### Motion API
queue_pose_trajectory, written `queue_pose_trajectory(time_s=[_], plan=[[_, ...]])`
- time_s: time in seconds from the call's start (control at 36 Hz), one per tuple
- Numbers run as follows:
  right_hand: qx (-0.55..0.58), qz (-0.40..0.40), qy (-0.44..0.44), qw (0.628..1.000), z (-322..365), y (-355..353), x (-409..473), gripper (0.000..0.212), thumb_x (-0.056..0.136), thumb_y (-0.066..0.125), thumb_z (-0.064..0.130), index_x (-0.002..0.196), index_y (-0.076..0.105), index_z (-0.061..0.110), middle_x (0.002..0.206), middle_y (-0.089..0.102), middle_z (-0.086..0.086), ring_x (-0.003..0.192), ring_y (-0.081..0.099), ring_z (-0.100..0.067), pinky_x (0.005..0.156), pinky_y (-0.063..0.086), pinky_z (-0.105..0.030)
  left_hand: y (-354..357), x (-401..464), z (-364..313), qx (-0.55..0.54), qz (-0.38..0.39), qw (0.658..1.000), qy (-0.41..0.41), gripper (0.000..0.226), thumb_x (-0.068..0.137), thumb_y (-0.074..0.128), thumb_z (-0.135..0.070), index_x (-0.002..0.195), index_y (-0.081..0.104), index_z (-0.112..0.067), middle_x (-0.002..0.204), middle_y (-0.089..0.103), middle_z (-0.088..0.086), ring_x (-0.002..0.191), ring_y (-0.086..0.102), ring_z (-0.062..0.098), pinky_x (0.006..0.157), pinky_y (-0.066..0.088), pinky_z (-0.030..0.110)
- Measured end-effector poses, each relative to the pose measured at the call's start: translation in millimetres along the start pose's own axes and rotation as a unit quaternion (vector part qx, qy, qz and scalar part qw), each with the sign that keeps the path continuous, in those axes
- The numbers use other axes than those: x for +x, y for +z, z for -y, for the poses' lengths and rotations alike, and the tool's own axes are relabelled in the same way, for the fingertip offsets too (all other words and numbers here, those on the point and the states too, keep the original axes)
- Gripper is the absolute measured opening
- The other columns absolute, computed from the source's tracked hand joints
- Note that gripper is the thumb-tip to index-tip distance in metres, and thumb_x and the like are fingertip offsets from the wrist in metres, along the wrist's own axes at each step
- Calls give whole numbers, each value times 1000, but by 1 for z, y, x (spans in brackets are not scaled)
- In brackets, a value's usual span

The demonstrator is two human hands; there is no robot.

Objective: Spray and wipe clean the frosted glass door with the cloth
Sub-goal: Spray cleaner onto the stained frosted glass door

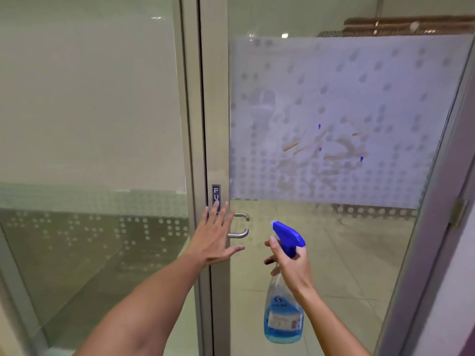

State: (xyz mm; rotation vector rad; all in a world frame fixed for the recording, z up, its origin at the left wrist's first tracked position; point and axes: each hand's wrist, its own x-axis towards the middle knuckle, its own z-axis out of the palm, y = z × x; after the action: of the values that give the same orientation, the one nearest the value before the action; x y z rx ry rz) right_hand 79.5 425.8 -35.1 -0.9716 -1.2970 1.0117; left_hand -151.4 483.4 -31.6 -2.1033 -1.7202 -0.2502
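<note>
The glass door [334,240] fills the right half of the view, with a frosted dotted band [372,73] across its upper part. Brownish smears and a few blue drops [334,147] mark the middle of that band. My right hand [290,263] grips a clear spray bottle [282,312] of blue liquid by its neck, blue trigger head [288,235] pointing up at the glass. My left hand [214,235] lies flat, fingers spread, against the door's metal frame [214,124], just left of the steel handle [240,224]. No cloth is in view.
A fixed glass panel [90,124] with a lower frosted dotted strip stands to the left of the door. A small vertical sign [216,192] sits on the frame above my left hand. The hinge-side jamb [437,201] and a hinge [458,211] are at the right.
</note>
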Motion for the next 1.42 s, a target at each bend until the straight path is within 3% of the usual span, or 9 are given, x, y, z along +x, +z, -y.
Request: queue_pose_trajectory(time_s=[0.19, 0.36, 0.72, 0.86, 1.03, 1.11, 1.19, 1.31, 1.42], plan=[[4, -21, -8, 1000, 1, 3, 41, 20, 95, 70, 32, 112, 68, 21, 97, 74, -7, 71, 75, -25, 52, 54, -36, -8, 67, 10, 3, -33, 999, 8, 110, 83, 16, -86, 161, -11, -13, 169, -17, 11, 154, -22, 31, 127, -3, 57], [0, -55, -22, 998, 5, 19, 62, 6, 96, 69, 29, 101, 68, 25, 94, 78, -4, 77, 77, -19, 54, 55, -37, -2, 118, 43, 11, -82, 996, 32, 111, 83, 17, -87, 161, -8, -12, 169, -14, 14, 156, -16, 36, 126, -1, 59], [-46, -221, -60, 972, 9, 95, 87, 8, 96, 68, 33, 91, 69, 26, 86, 77, -5, 72, 77, -19, 54, 56, -39, 3, 188, 105, 5, -177, 974, 138, 111, 84, 15, -86, 161, 2, -7, 170, -6, 18, 156, -12, 39, 126, 4, 61], [-50, -281, -59, 956, 15, 119, 88, 18, 95, 69, 35, 88, 70, 18, 83, 76, -10, 68, 75, -22, 56, 56, -43, -3, 206, 119, 8, -195, 961, 196, 109, 85, 17, -84, 161, 17, -6, 170, 5, 18, 156, -5, 38, 126, 4, 61], [-86, -336, -63, 936, 21, 134, 92, 48, 92, 71, 44, 83, 67, -3, 74, 73, -15, 64, 75, -21, 61, 57, -55, -22, 240, 128, 23, -217, 950, 224, 116, 79, 21, -88, 158, 24, -4, 169, 13, 20, 157, 2, 40, 124, 10, 63], [-96, -349, -77, 929, 28, 136, 93, 55, 89, 71, 50, 84, 65, -4, 77, 71, -21, 66, 76, -16, 64, 58, -59, -31, 255, 126, 27, -225, 947, 229, 118, 77, 21, -88, 157, 29, -1, 167, 20, 21, 156, 7, 41, 125, 4, 61], [-103, -369, -88, 920, 34, 136, 96, 46, 92, 71, 45, 82, 66, 0, 75, 71, -19, 67, 76, -16, 66, 58, -60, -36, 265, 125, 27, -220, 950, 218, 120, 76, 22, -89, 157, 26, -1, 166, 22, 22, 155, 11, 41, 123, -9, 55], [-108, -385, -92, 912, 36, 132, 103, 42, 90, 71, 48, 78, 68, 8, 69, 73, -5, 66, 76, -19, 66, 59, -59, -35, 280, 129, 32, -241, 946, 216, 119, 78, 33, -88, 157, 26, 0, 167, 18, 21, 156, -6, 39, 121, -18, 51], [-102, -398, -97, 907, 38, 127, 108, 37, 90, 71, 48, 77, 70, 13, 68, 73, -2, 66, 75, -21, 64, 58, -60, -39, 295, 129, 32, -281, 929, 239, 117, 77, 23, -84, 154, 31, 3, 165, 23, 23, 154, -2, 36, 124, 5, 61]])
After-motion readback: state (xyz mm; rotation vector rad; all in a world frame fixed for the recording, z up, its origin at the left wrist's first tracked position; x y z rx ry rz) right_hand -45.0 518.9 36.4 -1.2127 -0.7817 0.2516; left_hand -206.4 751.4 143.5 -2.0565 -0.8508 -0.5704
